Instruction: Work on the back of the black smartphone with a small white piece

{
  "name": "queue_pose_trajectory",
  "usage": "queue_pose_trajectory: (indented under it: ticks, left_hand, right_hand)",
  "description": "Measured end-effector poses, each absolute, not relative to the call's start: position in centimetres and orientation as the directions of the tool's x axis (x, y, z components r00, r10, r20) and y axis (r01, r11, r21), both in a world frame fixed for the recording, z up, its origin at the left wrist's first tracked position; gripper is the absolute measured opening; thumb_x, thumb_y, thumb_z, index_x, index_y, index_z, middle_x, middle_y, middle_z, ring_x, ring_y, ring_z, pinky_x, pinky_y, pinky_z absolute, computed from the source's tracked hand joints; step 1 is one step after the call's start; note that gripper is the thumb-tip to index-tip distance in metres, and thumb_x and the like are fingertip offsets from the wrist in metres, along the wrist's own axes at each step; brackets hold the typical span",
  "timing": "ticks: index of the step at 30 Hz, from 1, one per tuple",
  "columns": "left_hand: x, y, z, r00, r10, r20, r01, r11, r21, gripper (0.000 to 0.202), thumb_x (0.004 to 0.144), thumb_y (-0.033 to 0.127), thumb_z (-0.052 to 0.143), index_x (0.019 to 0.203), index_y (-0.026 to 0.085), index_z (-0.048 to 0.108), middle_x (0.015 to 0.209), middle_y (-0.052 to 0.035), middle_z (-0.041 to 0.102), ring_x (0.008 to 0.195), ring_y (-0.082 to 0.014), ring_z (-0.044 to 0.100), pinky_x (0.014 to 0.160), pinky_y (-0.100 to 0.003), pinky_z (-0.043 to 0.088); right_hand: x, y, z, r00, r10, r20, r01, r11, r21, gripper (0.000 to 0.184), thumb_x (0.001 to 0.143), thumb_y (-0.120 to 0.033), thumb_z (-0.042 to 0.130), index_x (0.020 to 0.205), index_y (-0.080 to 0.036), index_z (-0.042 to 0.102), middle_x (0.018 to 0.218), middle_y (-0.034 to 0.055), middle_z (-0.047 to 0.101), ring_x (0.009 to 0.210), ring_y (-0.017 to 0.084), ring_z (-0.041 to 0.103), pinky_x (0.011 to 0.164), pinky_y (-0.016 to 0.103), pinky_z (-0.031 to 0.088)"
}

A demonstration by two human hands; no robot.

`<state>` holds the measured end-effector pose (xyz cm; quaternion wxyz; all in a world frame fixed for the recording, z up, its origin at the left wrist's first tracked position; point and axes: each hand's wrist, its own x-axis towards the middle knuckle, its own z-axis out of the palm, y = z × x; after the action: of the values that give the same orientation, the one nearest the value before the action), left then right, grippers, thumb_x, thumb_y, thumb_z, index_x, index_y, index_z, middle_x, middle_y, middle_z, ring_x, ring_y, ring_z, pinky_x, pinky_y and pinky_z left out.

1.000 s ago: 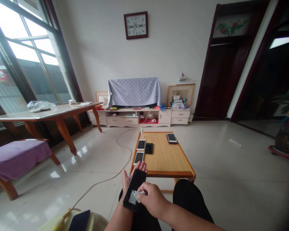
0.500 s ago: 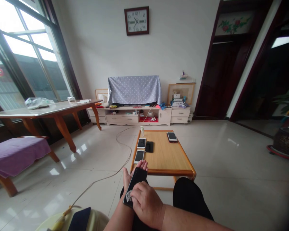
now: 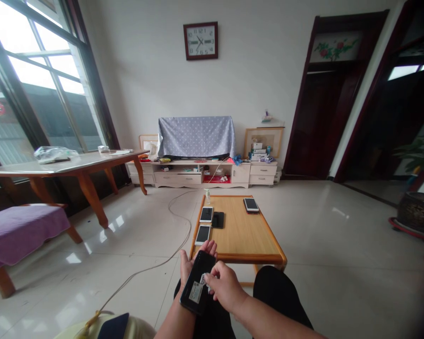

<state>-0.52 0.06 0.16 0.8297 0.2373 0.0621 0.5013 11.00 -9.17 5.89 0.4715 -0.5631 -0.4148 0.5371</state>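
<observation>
While the black phone is cradled over the lap, a small white wipe is held against its glass.
Nearest the camera, the phone is laid across the left hand, thumb along one long edge and fingers stretched past the top edge, so that hand is largely open beneath it. The right hand is closed to a pinch on the wipe, which touches the middle of the screen. The wiping is judged best done with the phone braced firmly from below, pressure spread flat through the wipe rather than the nails, and strokes carried from edge to edge. Beyond the knees, three phones are laid at the bench's near-left side and a fourth phone at its far right, well apart from the hands.
</observation>
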Motion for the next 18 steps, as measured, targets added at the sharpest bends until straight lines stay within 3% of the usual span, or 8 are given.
queue_pose_trajectory:
  ticks: [4,12,18]
  left_hand:
    - [-0.6,-0.1,0.4,0.543,0.829,0.135,-0.768,0.425,0.479,0.099,0.081,0.092,0.021,0.146,0.023,0.051,0.162,-0.0139,0.037,0.154,-0.0331,0.022,0.127,-0.05,0.013]
    - [-0.4,-0.9,1.8,0.59,0.796,0.136,-0.74,0.466,0.485,0.088,0.088,0.085,0.026,0.151,0.026,0.043,0.163,-0.0126,0.036,0.154,-0.0371,0.022,0.123,-0.061,0.018]
    - [0.1,-1.2,1.9,0.553,0.827,0.105,-0.771,0.46,0.44,0.08,0.091,0.079,0.031,0.145,0.024,0.051,0.162,-0.0123,0.039,0.152,-0.0342,0.028,0.126,-0.05,0.022]
  right_hand:
    - [10.4,-9.1,6.4,0.084,0.956,-0.28,-0.143,-0.267,-0.953,0.028,0.078,-0.03,0.073,0.078,-0.023,0.046,0.064,-0.0034,0.061,0.054,0.011,0.056,0.047,0.021,0.042]
    - [10.8,-8.5,6.7,0.045,0.916,-0.398,-0.343,-0.36,-0.868,0.024,0.078,-0.028,0.073,0.08,-0.022,0.05,0.073,0.0007,0.063,0.057,0.009,0.058,0.052,0.02,0.048]
    - [11.0,-8.5,6.3,0.076,0.936,-0.345,-0.282,-0.312,-0.908,0.021,0.081,-0.032,0.07,0.081,-0.022,0.052,0.072,0.0004,0.062,0.058,0.012,0.058,0.056,0.025,0.05]
